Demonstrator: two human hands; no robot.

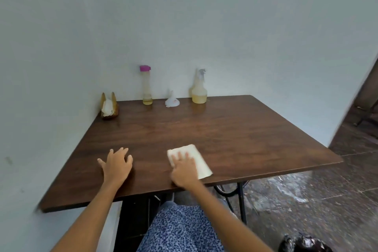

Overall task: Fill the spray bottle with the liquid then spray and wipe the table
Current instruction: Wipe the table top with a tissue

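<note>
A brown wooden table (204, 127) stands in a corner against pale walls. My right hand (183, 170) presses flat on a folded white cloth (199, 158) near the table's front edge. Left of it, my left hand (117, 164) rests on the wood with fingers spread. At the back by the wall stands a clear spray bottle (199, 88) with yellowish liquid in its lower part. A tall thin bottle with a purple cap (146, 86) holds a little yellow liquid. Between them lies a white funnel (172, 100), mouth down.
A wooden napkin holder (109, 108) with white napkins sits at the back left corner. Right of the table is a dark tiled floor (306, 190). A black bag (302, 244) lies at the lower right. The table's black metal legs (242, 200) show under the front edge.
</note>
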